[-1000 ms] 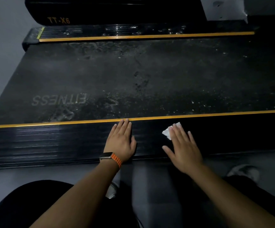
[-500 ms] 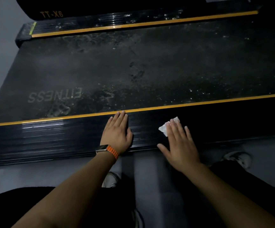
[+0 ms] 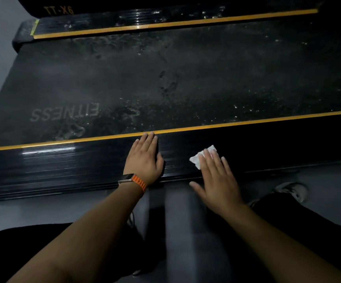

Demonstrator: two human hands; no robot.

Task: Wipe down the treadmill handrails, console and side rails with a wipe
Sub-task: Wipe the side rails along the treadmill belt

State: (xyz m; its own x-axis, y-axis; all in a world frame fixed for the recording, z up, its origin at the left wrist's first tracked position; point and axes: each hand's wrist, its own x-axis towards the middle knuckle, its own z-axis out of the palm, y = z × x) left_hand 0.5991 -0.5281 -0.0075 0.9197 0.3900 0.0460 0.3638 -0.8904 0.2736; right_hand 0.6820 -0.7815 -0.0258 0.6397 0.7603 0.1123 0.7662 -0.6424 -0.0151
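Note:
The near side rail, black and ribbed with a yellow stripe along its inner edge, runs across the view in front of me. My left hand, a watch with an orange strap on its wrist, rests flat on the rail with straight fingers. To its right, my right hand presses a small white wipe flat onto the rail; the wipe shows past my fingertips. Beyond the rail lies the dusty black belt marked FITNESS. The far side rail runs along the top.
Grey floor lies below the rail's outer edge. My dark-clad knees fill the bottom corners, and a light shoe sits on the floor at the right. A black housing lettered TT-X6 stands behind the far rail.
Both hands stay flat on the near rail, close to where they were. The view has shifted slightly, with the far rail nearer the top edge.

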